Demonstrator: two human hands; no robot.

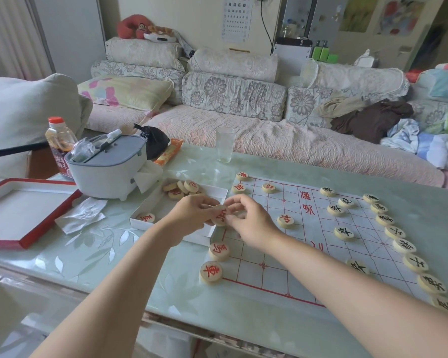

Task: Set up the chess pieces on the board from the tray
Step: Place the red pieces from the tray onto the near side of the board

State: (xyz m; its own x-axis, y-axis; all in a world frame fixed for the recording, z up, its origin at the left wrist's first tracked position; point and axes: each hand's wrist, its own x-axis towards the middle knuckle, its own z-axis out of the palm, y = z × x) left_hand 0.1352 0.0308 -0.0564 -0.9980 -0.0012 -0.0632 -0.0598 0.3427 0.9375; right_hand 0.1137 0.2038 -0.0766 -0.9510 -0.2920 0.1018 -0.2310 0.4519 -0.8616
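So right now I've got one red-lettered xiangqi disc pinched by its rim between both hands. My left hand has fingertips on its left edge, and my right hand has fingers curled over its top right. The disc is up off the bench, face tilted toward me, right over the seam where the white tray meets the left edge of the paper board.

It's round, so there's no long axis to fuss over, only which way the character faces. The bit that matters is that red's back line runs along that left edge. The gap in it sits under and just right of my hands, between the near red disc and the far red disc. The right hand is on the board side and the left on the tray side, so I reckon the right one should set it down.

A cluster of red discs waits in the tray's far corner, plus a lone disc at its near-left end. The black pieces look mostly lined up down the right edge.
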